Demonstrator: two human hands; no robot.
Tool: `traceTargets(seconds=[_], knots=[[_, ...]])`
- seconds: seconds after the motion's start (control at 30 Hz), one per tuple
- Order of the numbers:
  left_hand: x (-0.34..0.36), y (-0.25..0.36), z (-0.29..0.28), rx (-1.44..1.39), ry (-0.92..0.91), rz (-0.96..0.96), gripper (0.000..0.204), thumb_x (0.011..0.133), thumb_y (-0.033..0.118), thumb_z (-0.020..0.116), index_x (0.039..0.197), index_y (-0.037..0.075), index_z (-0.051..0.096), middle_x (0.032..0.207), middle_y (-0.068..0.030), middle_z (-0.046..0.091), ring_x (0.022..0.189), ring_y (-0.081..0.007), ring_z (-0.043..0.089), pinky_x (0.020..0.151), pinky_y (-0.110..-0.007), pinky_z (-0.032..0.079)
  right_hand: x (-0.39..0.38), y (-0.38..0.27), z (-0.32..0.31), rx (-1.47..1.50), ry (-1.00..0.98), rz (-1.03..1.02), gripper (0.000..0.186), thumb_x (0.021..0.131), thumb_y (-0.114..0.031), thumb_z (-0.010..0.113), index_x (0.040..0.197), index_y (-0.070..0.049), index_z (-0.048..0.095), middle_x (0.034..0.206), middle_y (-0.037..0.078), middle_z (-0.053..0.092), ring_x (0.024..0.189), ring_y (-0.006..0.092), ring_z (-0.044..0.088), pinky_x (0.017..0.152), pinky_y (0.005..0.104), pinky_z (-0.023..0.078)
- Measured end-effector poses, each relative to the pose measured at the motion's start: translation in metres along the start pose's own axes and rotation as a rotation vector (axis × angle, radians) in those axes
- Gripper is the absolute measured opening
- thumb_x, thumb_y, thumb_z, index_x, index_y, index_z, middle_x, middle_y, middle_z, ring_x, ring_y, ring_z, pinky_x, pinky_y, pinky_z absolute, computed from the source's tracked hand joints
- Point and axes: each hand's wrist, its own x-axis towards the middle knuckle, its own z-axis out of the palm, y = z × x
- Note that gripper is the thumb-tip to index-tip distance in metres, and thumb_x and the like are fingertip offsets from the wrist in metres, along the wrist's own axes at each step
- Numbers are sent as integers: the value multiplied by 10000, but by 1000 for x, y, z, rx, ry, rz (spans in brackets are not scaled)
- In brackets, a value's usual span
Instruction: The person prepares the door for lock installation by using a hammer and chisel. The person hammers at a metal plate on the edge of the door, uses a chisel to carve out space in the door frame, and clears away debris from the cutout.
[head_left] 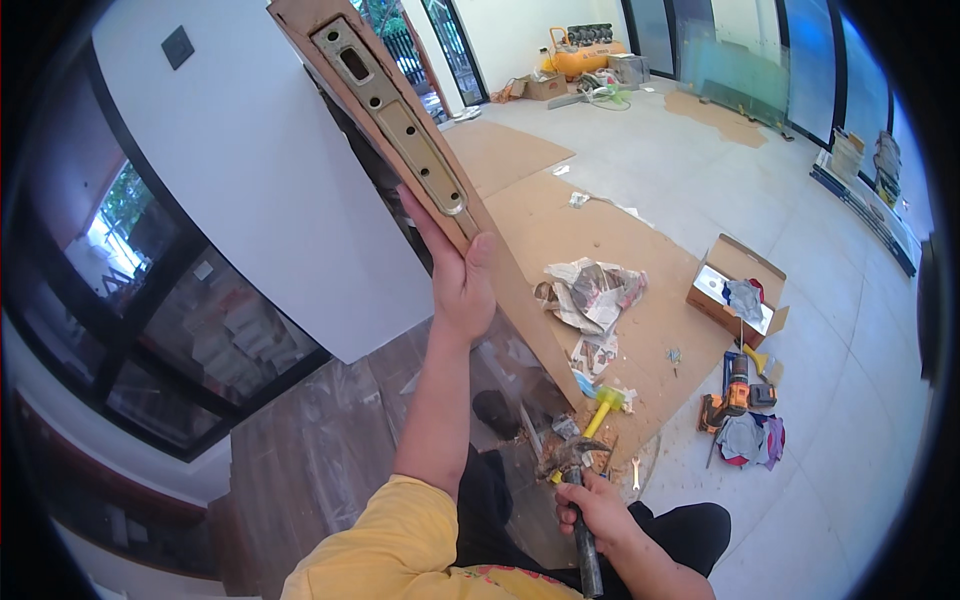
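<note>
Door [528,335] of brown wood stands edge-on before the person, its upper end cut off; a metal plate [405,130] sits in that edge. Below the plate, the left hand [463,285] clasps the door, arm stretched upward, fingers partly hidden along the far face. By the door's lower end, the right hand [605,512] grips a hammer [575,480], its dark head hard to make out against debris and a yellow-handled tool [602,412]. Right of the door, an open cardboard box [712,311] holds grey cloth [744,298], hiding whatever lies underneath.
</note>
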Motion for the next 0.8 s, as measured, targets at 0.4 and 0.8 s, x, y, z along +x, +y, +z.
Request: traceTargets(seconds=[0.4,0.8], knots=[[-3,-3,-6,-85,48,-35,853,976,187,513,1520,-10,-113,1611,-194,23,1488,-278,82,1187,-379,87,-3,3,2,-203,64,-128,170,931,-104,593,1005,-31,458,725,29,491,517,123,508,441,302,454],[163,106,-75,120,174,207,638,942,209,607,1460,-18,311,1372,-192,500,1241,-248,517,1036,-360,402,0,10,1,-292,79,-199,133,926,-126,596,956,-37,502,689,28,508,513,124,509,454,298,457]])
